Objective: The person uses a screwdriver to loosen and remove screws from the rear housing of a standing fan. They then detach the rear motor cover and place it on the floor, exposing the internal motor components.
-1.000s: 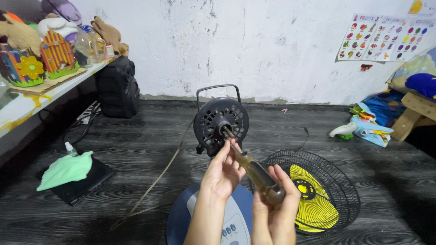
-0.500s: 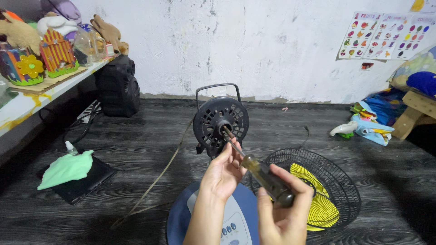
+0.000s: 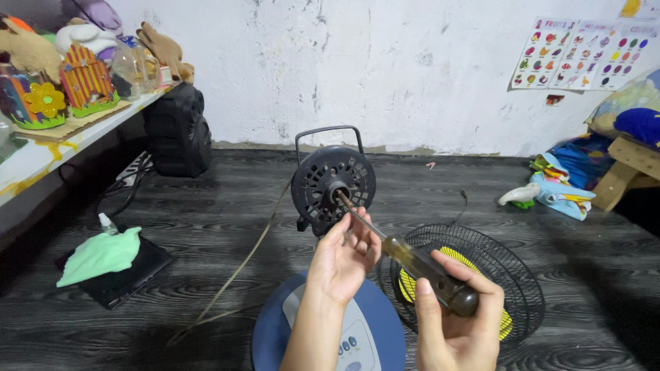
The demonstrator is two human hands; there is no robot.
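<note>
Lower on screwdriver (image 3: 412,257) handle now: right hand (image 3: 457,323).

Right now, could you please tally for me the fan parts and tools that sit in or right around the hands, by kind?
Screwdriver, held in the right hand: 1
Fan motor housing, by the left hand: 1
Wire fan guard on the floor: 1
Yellow fan blade under the guard: 1
Blue fan base: 1
Total: 5
</note>
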